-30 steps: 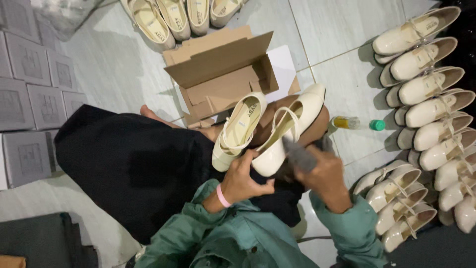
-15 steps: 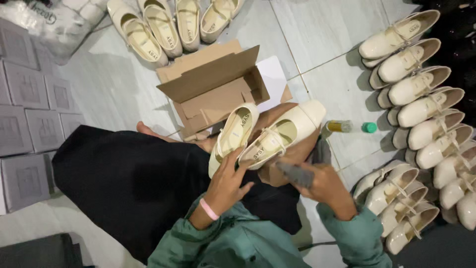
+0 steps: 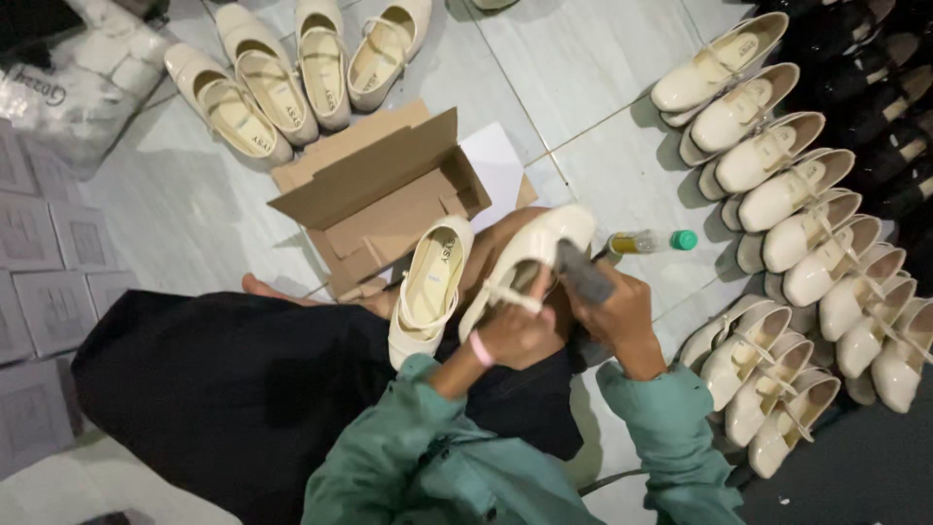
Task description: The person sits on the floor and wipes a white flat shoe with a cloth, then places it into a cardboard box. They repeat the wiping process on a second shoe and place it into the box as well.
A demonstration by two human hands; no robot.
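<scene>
My left hand (image 3: 518, 331) grips a cream strap shoe (image 3: 536, 251) by its strap and opening, toe pointing up and away. My right hand (image 3: 614, 313) holds a dark grey tool (image 3: 583, 272) pressed against the side of that shoe. A second cream shoe (image 3: 430, 287) lies on my lap just to the left, insole up. I sit on the floor in a green top and a black skirt (image 3: 224, 389).
An open brown cardboard box (image 3: 379, 199) lies on the tiles ahead. A small bottle with a green cap (image 3: 653, 241) lies to the right. Rows of cream shoes (image 3: 787, 194) line the right side, several more (image 3: 292, 73) at top. Grey boxes (image 3: 39, 253) stack at left.
My left hand has moved from the lap shoe onto the held shoe's strap. The shoe and tool have come closer together; the view shifted slightly.
</scene>
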